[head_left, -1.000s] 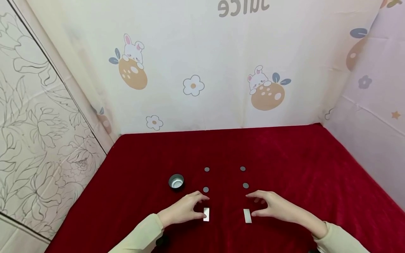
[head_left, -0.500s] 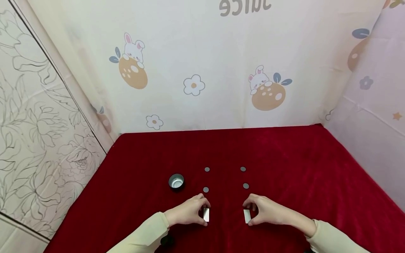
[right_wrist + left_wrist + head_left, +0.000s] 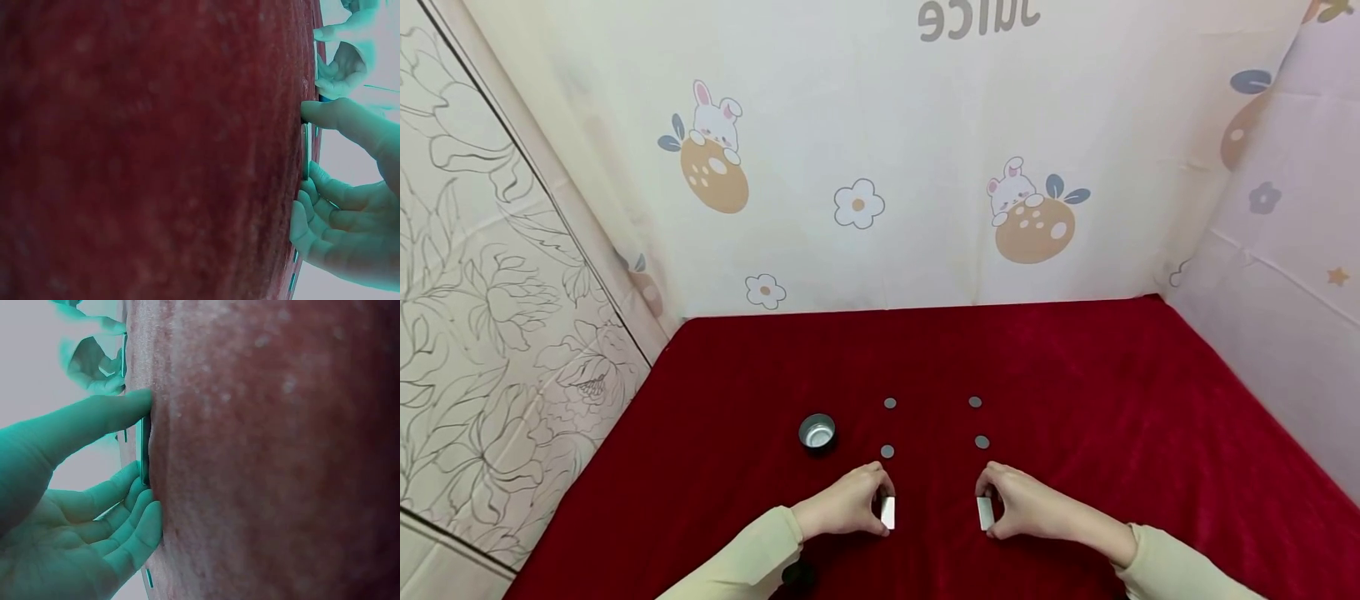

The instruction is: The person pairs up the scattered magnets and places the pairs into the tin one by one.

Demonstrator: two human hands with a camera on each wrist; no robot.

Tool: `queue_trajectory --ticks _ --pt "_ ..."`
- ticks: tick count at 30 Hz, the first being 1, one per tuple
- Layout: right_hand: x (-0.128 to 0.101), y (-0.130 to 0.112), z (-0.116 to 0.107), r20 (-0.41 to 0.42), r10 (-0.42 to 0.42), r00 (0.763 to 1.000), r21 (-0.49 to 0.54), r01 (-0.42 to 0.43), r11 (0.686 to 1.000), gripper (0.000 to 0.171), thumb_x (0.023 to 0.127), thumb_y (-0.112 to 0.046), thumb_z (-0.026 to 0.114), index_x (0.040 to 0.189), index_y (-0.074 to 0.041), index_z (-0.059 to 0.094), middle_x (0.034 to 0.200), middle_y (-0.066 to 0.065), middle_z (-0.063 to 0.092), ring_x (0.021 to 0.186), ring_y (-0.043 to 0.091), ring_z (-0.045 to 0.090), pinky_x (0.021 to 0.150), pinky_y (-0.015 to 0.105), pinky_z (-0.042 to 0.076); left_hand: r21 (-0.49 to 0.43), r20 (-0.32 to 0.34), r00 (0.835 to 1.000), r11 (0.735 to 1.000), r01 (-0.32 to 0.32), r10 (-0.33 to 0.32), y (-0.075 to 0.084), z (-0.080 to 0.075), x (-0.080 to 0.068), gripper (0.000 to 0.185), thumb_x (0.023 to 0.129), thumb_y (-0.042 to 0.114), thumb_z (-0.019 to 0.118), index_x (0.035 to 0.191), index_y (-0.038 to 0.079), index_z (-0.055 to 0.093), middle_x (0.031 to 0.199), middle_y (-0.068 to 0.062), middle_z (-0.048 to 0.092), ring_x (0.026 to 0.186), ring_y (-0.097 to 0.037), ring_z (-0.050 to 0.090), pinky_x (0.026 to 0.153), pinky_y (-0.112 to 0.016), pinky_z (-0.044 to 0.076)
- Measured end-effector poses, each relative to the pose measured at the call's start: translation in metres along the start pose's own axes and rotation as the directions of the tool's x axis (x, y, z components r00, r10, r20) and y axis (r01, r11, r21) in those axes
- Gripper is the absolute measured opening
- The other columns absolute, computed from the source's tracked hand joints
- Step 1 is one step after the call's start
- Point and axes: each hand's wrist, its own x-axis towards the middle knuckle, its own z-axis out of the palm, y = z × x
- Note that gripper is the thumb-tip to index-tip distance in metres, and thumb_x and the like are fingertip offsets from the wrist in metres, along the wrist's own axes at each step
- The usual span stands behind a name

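Each grip pinches a plate; small metal cup [image 3: 817, 432] holds nothing visible.

— Backdrop? Cream sheet [image 3: 925, 150] across the upper middle of the frame, printed with rabbits on orange fruit [image 3: 715, 162], small white flowers [image 3: 858, 202], and grey lettering [image 3: 977, 18] upside down at the top edge.

— And the sides? Pale panel with line-drawn flowers [image 3: 490, 317] filling the left of the frame; pinkish sheet [image 3: 1285, 250] at the right, with a star [image 3: 1337, 275] and a purple flower [image 3: 1265, 196].

— Underneath? Deep red plush cloth [image 3: 1112, 392] over the lower half, meeting the backdrop along a straight crease. Soft, even light, no hard shadows.
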Motion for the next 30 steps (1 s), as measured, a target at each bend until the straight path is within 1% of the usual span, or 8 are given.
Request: queue_trajectory --ticks 5,9,17,30 --pt "0.000 -0.004 0.000 0.016 0.023 1.000 -0.023 -0.023 0.999 0.032 0.058 -0.003 0.068 0.085 -0.007 0.052 0.080 -0.007 0.044 0.070 0.004 0.042 0.058 0.018 0.039 0.013 0.009 1.000 1.000 0.004 -0.004 0.001 0.001 0.000 0.033 0.064 0.016 0.077 0.089 0.007 0.059 0.081 0.007 0.046 0.071 0.000 0.041 0.065 -0.013 0.039" --pt "0.001 -0.006 0.000 0.035 0.035 0.999 -0.034 -0.034 0.999 0.030 0.060 -0.004 0.067 0.085 -0.008 0.052 0.079 -0.007 0.043 0.070 0.004 0.042 0.059 0.019 0.040 0.030 0.019 1.000 1.000 0.007 -0.007 0.003 0.001 0.001 0.032 0.064 0.016 0.076 0.090 0.008 0.058 0.082 0.008 0.046 0.072 0.000 0.041 0.066 -0.013 0.039" --pt "0.004 -0.008 0.000 0.017 0.012 1.000 -0.045 -0.011 0.999 0.027 0.062 -0.007 0.068 0.083 -0.010 0.052 0.077 -0.008 0.044 0.066 0.002 0.042 0.057 0.017 0.039 0.041 0.022 1.000 0.999 0.006 -0.007 0.008 0.002 0.005 0.031 0.065 0.018 0.076 0.090 0.009 0.059 0.081 0.008 0.046 0.071 0.000 0.041 0.066 -0.012 0.039" --pt "0.010 -0.013 0.007 0.008 -0.018 1.000 -0.062 0.018 0.998 0.028 0.059 -0.006 0.069 0.083 -0.010 0.052 0.077 -0.009 0.044 0.066 0.002 0.042 0.059 0.017 0.040 0.072 0.034 0.999 0.997 -0.015 0.013 0.018 0.007 0.016 0.031 0.066 0.020 0.075 0.091 0.010 0.060 0.082 0.008 0.048 0.071 0.001 0.043 0.066 -0.011 0.039"
